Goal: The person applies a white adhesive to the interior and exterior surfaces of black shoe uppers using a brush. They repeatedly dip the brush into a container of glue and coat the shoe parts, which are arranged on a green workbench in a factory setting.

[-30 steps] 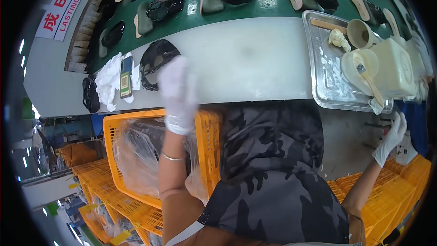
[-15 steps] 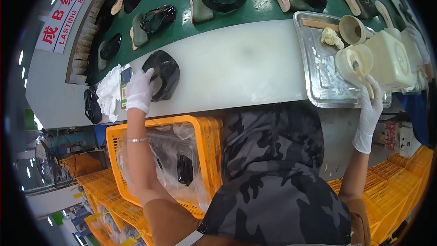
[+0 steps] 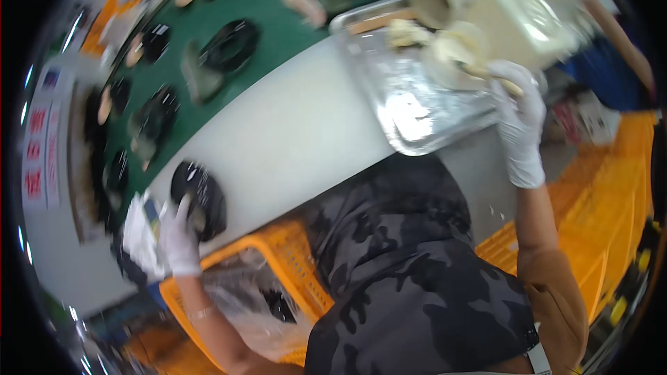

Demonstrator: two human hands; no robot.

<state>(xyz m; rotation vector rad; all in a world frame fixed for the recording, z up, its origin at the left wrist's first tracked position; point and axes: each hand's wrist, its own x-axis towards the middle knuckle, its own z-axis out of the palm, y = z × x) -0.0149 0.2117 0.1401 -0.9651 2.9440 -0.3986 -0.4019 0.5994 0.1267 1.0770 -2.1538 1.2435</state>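
My left hand [image 3: 179, 242], in a white glove, grips the near-left edge of a glossy black shoe upper [image 3: 208, 191] lying on the pale worktop. Some fingers reach into its opening; blur hides the fingertips. At the right, my gloved right hand [image 3: 521, 107] is closed around the light wooden handle of a brush [image 3: 513, 87]. Its far end dips into a round whitish tub [image 3: 438, 62] of cream-coloured paste, standing on a metal tray [image 3: 406, 140]. The bristles are out of sight inside the tub.
Black uppers with grey-green lasts [image 3: 201, 73] lie along the green belt beyond the worktop. A beige cup [image 3: 436, 3] and a large cream container [image 3: 517, 17] stand by the tub. White cloth [image 3: 142, 236] lies left of my left hand. An orange crate [image 3: 306, 271] sits below the worktop edge.
The whole view has swung and tilted, and it is now blurred. My left hand stays at the black upper, and my right hand still holds the brush in the tub.
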